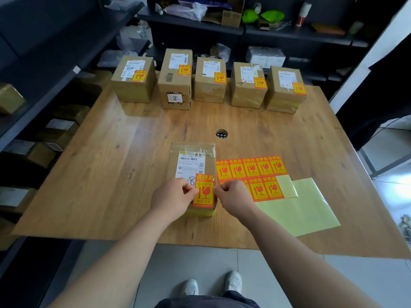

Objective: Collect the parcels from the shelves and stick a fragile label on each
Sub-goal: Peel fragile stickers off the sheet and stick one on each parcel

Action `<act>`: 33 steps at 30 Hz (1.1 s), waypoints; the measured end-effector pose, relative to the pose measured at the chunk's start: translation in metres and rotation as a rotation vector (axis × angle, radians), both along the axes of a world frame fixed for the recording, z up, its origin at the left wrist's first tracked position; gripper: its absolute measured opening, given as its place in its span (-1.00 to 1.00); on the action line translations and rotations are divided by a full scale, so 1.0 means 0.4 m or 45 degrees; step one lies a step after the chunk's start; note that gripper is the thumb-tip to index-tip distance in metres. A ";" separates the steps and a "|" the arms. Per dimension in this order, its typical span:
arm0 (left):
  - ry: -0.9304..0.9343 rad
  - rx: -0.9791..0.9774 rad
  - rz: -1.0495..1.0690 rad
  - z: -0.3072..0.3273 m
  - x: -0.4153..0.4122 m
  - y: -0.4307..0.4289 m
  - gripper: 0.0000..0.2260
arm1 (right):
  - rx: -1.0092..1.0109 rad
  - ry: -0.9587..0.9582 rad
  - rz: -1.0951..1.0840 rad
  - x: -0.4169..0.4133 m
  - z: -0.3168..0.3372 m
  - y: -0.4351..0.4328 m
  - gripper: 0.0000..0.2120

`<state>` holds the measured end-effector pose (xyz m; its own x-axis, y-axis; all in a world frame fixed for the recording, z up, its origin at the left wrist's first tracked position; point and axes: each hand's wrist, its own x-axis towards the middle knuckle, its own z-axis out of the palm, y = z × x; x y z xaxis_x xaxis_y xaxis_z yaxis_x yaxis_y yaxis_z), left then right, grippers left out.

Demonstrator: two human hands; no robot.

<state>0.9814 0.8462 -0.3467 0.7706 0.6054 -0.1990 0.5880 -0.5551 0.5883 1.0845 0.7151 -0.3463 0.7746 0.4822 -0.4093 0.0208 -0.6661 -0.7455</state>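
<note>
A brown cardboard parcel [191,161] with a white shipping label lies near the front of the wooden table [111,165]. Over its near right corner sits an orange and yellow fragile label [204,191]. My left hand [173,200] pinches the label's left edge and my right hand [233,198] pinches its right edge. Right of the parcel lies the sticker sheet [255,172] with several fragile labels on pale yellow backing. Several parcels stand in a row at the table's far side [210,80], each bearing a fragile label.
Dark shelves [44,90] with more boxes run along the left. Further shelves [244,30] with bags and cartons stand behind the table. A round cable hole [221,133] is in the table's middle. My shoes show on the tiled floor below.
</note>
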 end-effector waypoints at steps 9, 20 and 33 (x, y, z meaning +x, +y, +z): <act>0.120 0.080 -0.060 0.007 0.028 0.003 -0.78 | -0.079 0.039 -0.082 0.008 -0.023 0.007 -0.68; 0.179 0.109 -0.098 0.015 0.045 0.014 -0.73 | -0.089 0.030 -0.063 0.018 -0.021 0.015 -0.68; 0.174 0.096 -0.144 0.018 0.033 0.017 -0.73 | -0.150 -0.095 0.053 0.013 -0.005 0.022 -0.66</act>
